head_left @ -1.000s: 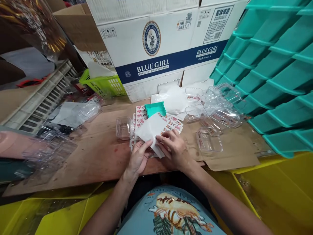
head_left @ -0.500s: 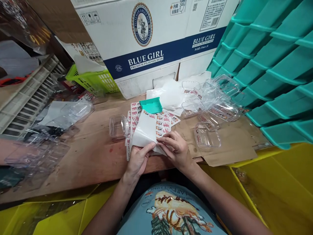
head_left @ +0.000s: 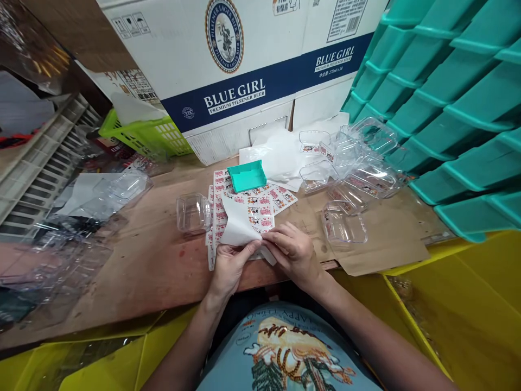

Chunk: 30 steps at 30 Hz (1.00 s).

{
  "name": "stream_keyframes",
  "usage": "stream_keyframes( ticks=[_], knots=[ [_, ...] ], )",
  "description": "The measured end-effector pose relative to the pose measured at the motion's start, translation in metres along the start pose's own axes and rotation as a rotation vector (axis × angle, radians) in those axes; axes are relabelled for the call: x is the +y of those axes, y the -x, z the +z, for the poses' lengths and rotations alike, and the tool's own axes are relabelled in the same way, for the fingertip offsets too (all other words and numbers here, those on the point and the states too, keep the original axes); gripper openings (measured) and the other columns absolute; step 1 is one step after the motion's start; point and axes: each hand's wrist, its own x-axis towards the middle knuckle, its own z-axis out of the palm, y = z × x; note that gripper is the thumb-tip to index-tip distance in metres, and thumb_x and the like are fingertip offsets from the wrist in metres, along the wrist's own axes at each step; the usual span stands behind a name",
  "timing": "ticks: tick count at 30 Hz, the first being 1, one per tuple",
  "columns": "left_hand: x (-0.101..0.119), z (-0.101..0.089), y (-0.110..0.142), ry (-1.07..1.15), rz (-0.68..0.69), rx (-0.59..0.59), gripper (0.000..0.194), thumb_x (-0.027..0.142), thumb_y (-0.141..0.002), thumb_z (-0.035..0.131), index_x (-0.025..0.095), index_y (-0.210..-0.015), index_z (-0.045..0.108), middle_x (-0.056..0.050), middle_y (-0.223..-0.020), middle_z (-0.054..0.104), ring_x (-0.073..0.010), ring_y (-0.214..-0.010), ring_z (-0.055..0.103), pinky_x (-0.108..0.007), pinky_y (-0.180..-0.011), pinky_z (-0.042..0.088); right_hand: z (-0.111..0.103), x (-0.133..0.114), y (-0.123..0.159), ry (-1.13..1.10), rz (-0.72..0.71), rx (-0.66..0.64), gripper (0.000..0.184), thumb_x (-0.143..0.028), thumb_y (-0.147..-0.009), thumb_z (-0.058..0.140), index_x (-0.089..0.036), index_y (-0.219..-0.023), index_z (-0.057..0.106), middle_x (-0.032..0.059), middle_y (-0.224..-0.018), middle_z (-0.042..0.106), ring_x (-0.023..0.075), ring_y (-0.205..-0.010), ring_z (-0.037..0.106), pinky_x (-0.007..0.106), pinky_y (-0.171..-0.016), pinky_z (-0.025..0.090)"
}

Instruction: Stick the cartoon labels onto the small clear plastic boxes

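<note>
Between my hands is a sticker sheet [head_left: 241, 220], its plain white side curled over toward me and printed stickers showing on its right part. My left hand [head_left: 230, 265] is closed on the sheet's near edge, thumb on top. Fingertips of my right hand [head_left: 293, 252] pinch at the same edge, right beside the left thumb; whether a loose sticker is between them is hidden. More printed sticker sheets [head_left: 215, 225] lie underneath. A small teal tray [head_left: 247, 176] rests on them just beyond. To the left stands a clear plastic box [head_left: 194, 213].
Several clear boxes [head_left: 344, 224] are heaped at the right, near white backing papers [head_left: 280, 157]. A beer carton [head_left: 252, 65] walls off the back. Stacked teal bins [head_left: 459, 125] rise at right; a green basket [head_left: 146, 133] and more clear plastic [head_left: 61, 260] are left. Yellow bins [head_left: 468, 304] flank me below.
The sheet's white side is folded over more tightly and narrower toward my fingers. Both hands stay close together at its near edge. The view has shifted slightly.
</note>
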Motion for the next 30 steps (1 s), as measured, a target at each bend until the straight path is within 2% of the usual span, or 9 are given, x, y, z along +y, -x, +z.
stream_keyframes(
  ticks=[3, 6, 9, 14, 17, 21, 24, 27, 30],
  knots=[
    [0.000, 0.001, 0.001, 0.010, -0.006, -0.005, 0.023, 0.024, -0.065, 0.086, 0.019, -0.087, 0.080, -0.005, -0.091, 0.079, -0.0181, -0.083, 0.073, -0.032, -0.088, 0.057, 0.005, 0.002, 0.000, -0.242, 0.178, 0.047, 0.011, -0.020, -0.091, 0.062, -0.018, -0.089, 0.073, 0.0065, -0.082, 0.071, 0.0184, -0.076, 0.062, 0.032, -0.070, 0.048],
    [0.004, 0.002, 0.004, 0.018, -0.034, -0.026, 0.025, 0.026, -0.066, 0.086, 0.018, -0.089, 0.080, -0.006, -0.091, 0.079, -0.0203, -0.087, 0.073, -0.036, -0.094, 0.055, 0.008, 0.006, -0.001, -0.529, 0.492, 0.092, 0.012, -0.028, -0.085, 0.069, -0.018, -0.079, 0.073, 0.0034, -0.076, 0.069, 0.0158, -0.070, 0.061, 0.028, -0.063, 0.046],
    [0.009, -0.003, 0.004, -0.007, -0.073, -0.038, 0.027, 0.028, -0.066, 0.085, 0.016, -0.089, 0.079, -0.008, -0.093, 0.079, -0.0221, -0.091, 0.073, -0.037, -0.095, 0.055, 0.002, 0.014, -0.005, -0.748, 0.708, 0.223, 0.016, -0.034, -0.082, 0.073, -0.018, -0.079, 0.072, 0.0010, -0.075, 0.067, 0.0132, -0.068, 0.058, 0.025, -0.062, 0.047],
    [0.012, -0.024, -0.010, -0.218, 0.006, 0.051, 0.054, 0.032, -0.064, 0.085, 0.011, -0.111, 0.070, -0.013, -0.108, 0.074, -0.0259, -0.097, 0.070, -0.040, -0.091, 0.057, -0.026, 0.027, -0.019, -0.910, 0.691, 0.565, 0.017, -0.035, -0.079, 0.076, -0.020, -0.079, 0.068, -0.0006, -0.081, 0.062, 0.0125, -0.075, 0.057, 0.026, -0.071, 0.052],
    [0.008, -0.033, -0.017, -0.414, 0.142, 0.123, 0.083, 0.033, -0.067, 0.083, 0.015, -0.140, 0.048, -0.016, -0.121, 0.067, -0.0263, -0.102, 0.068, -0.040, -0.088, 0.057, -0.041, 0.027, -0.022, -0.901, 0.645, 0.636, 0.016, -0.035, -0.081, 0.075, -0.020, -0.079, 0.068, -0.0012, -0.080, 0.060, 0.0122, -0.075, 0.056, 0.026, -0.073, 0.053],
    [0.014, -0.031, -0.012, -0.700, 0.508, 0.310, 0.103, 0.032, -0.074, 0.078, 0.024, -0.156, 0.014, -0.018, -0.136, 0.049, -0.0259, -0.113, 0.060, -0.041, -0.092, 0.055, -0.043, 0.020, -0.017, -0.831, 0.597, 0.593, 0.014, -0.036, -0.086, 0.070, -0.022, -0.085, 0.070, -0.0002, -0.084, 0.062, 0.0133, -0.079, 0.059, 0.027, -0.076, 0.052],
    [0.036, -0.023, -0.018, -0.965, 0.824, 0.371, 0.082, 0.026, -0.081, 0.071, 0.022, -0.152, 0.030, -0.016, -0.136, 0.044, -0.0269, -0.124, 0.051, -0.045, -0.106, 0.044, -0.033, 0.012, -0.014, -0.813, 0.565, 0.475, 0.015, -0.037, -0.089, 0.066, -0.023, -0.093, 0.071, 0.0025, -0.093, 0.067, 0.0165, -0.087, 0.062, 0.031, -0.084, 0.052],
    [0.065, -0.019, -0.053, -1.230, 0.901, 0.166, 0.039, 0.012, -0.089, 0.053, 0.021, -0.125, 0.063, -0.012, -0.127, 0.053, -0.0264, -0.125, 0.047, -0.044, -0.109, 0.039, -0.015, 0.001, -0.016, -0.928, 0.569, 0.262, 0.020, -0.040, -0.092, 0.062, -0.022, -0.099, 0.070, 0.0068, -0.104, 0.069, 0.0209, -0.098, 0.063, 0.036, -0.091, 0.050],
    [0.082, -0.018, -0.104, -1.449, 0.679, -0.120, 0.040, 0.002, -0.084, 0.044, 0.020, -0.104, 0.073, -0.013, -0.130, 0.055, -0.0269, -0.123, 0.051, -0.042, -0.105, 0.041, 0.002, -0.006, -0.018, -1.112, 0.645, 0.114, 0.025, -0.042, -0.090, 0.064, -0.020, -0.100, 0.070, 0.0099, -0.112, 0.070, 0.0234, -0.102, 0.064, 0.036, -0.087, 0.050]
  ],
)
